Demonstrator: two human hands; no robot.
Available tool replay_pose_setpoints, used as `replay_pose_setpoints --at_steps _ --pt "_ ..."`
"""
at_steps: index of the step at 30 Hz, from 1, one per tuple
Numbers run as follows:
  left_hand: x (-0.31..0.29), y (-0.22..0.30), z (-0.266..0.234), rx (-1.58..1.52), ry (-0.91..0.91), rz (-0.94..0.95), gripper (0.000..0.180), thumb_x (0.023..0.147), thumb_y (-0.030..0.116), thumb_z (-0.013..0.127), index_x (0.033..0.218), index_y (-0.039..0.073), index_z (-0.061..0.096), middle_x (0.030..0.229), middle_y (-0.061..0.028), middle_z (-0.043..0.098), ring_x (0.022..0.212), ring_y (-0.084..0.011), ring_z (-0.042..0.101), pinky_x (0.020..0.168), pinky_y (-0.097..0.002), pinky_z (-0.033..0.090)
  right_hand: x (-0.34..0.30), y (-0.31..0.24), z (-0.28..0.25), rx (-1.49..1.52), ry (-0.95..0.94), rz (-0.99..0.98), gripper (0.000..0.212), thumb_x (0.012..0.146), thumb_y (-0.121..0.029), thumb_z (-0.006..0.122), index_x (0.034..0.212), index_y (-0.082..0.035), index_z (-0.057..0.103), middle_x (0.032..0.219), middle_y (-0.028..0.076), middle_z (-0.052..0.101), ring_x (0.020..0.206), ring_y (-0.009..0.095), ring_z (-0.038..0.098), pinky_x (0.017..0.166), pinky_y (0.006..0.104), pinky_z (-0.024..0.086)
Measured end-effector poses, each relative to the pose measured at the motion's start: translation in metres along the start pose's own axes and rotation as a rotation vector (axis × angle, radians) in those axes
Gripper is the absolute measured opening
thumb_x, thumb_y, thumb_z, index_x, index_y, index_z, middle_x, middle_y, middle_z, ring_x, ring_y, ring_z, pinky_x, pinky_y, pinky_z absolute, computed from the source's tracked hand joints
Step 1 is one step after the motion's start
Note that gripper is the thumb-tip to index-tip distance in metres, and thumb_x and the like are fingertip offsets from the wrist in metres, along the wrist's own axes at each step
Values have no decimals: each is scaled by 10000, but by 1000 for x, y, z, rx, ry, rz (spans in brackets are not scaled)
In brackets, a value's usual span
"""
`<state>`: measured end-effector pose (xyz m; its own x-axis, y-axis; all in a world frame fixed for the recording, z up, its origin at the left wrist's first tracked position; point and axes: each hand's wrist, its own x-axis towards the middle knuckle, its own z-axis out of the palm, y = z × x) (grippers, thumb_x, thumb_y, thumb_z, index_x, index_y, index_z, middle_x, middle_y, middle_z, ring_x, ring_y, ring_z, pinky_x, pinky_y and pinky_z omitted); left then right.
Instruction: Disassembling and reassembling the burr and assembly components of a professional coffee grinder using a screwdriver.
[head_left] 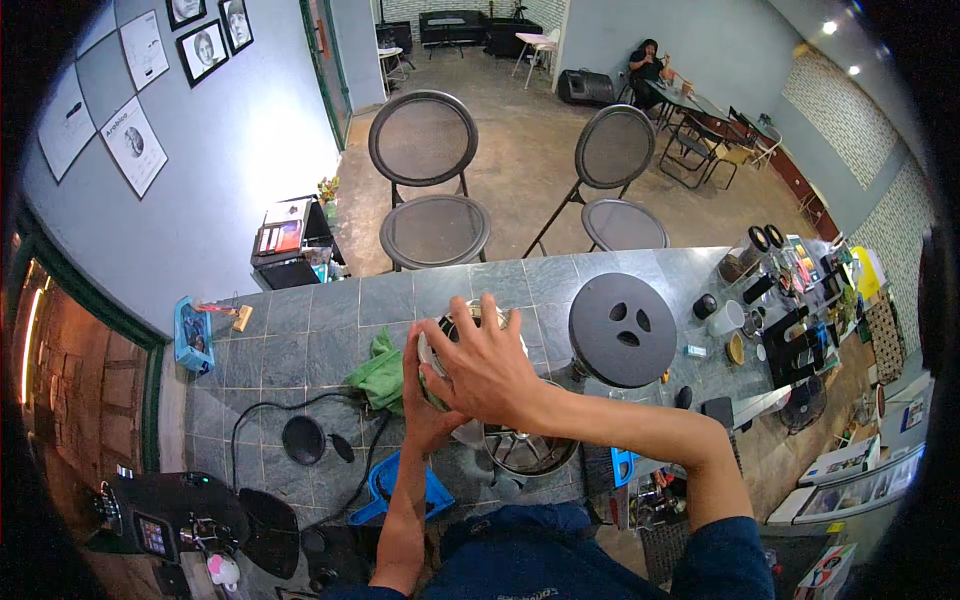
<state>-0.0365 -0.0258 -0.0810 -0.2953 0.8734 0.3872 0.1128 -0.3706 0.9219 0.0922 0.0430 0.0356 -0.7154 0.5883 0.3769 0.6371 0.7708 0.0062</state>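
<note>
In the head view, both our hands grip a round metal container (pixel 428 354) over the tiled counter (pixel 300 352): the left hand (pixel 428 415) along its left side, the right hand (pixel 485 365) spread across it, hiding most of it. A green cloth (pixel 376 374) sits just left, a round black disc (pixel 622 350) to the right. Our right wrist partly blocks a metal bowl (pixel 545 462); a blue dustpan (pixel 432 492) lies nearer us.
</note>
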Motion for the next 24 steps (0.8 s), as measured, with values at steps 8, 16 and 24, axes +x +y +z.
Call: replay_pose_setpoints --at_steps 8,16,24 --pt "3 7 -1 60 -23 -11 1417 588 230 1046 1704 59 190 1737 -157 296 1578 -318 338 1288 -471 309 -3 14 6 171 53 -115 556 960 -484 648 1366 -104 639 1393 291 574 1237 550 543 898 693 463" --pt "5 8 0 -43 -23 -40 1427 587 296 1030 1713 68 184 1706 -137 350 1550 -321 384 1287 -484 323 14 60 1 328 -5 -521 572 892 -441 747 1398 -198 638 1433 186 544 1305 452 513 951 595 469" --pt "4 -4 -5 76 -19 62 1369 625 331 1037 1691 43 228 1729 -145 308 1577 -321 341 1285 -477 325 -3 10 -4 124 -49 -167 695 965 -591 662 1505 -161 577 1530 222 501 1386 515 476 948 669 494"
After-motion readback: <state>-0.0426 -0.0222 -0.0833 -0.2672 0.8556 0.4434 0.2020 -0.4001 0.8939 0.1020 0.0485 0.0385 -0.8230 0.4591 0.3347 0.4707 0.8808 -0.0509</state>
